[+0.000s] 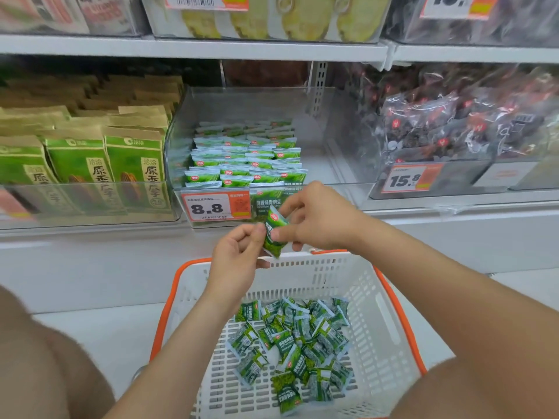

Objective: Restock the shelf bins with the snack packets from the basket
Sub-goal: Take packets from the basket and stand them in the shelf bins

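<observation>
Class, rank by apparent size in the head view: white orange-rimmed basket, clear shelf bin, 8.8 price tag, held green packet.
1. white orange-rimmed basket (nearer, so unsure against bin)
2. clear plastic shelf bin
3. 8.8 price tag
4. green snack packet

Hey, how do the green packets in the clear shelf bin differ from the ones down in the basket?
The bin packets sit in neat overlapping rows; the basket packets lie loose in a jumbled heap. The bin packets all face forward, red logos in line; the basket packets point every way. Both look like the same small green-and-white sachets, as does the packet pinched between left hand and right hand.
</observation>
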Tool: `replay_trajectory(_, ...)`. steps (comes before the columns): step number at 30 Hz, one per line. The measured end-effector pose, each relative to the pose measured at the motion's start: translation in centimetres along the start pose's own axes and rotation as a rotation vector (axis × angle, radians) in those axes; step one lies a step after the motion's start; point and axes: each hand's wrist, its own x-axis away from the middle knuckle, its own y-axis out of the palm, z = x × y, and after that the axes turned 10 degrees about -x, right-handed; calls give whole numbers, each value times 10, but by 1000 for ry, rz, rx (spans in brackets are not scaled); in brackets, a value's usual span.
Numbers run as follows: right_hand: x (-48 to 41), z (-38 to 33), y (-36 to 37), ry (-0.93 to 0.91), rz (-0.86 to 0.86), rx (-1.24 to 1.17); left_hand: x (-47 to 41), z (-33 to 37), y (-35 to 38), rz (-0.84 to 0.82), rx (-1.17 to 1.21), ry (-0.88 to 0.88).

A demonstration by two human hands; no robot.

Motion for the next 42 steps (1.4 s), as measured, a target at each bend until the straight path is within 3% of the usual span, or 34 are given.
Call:
replay_trajectory(4,0,-11,-26,-302,193,171,4,23,3,133,-260,291)
replay_trajectory(7,-5,-14,-47,-466,377,86,4,37,3,369,-530,587)
replay_trajectory(9,-11,-11,-54,-516,508,89,1,43,4,477,-710,793)
replay_trajectory(11,-22,-3,-53,-477,522,174,-5,45,4,487,-893,892)
replay_trajectory(16,-44,6,-41,-115,316,308,-10,39,3,354,-1319,695)
replay_trajectory(21,-54,-4,-50,47,226,151,-11,38,7,400,-1339,680)
replay_trajectory(27,-68,-1,-53,110,124,7,-12,38,7,415,-1325,708)
replay_trajectory(33,-84,10,-54,220,292,115,-11,38,5,422,-1316,712)
replay_trajectory(37,-81,8,-56,170,160,-12,-16,40,1,463,-1310,760)
replay_trajectory(42,-74,4,-63,165,207,15,-25,47,-9,503,-1328,769)
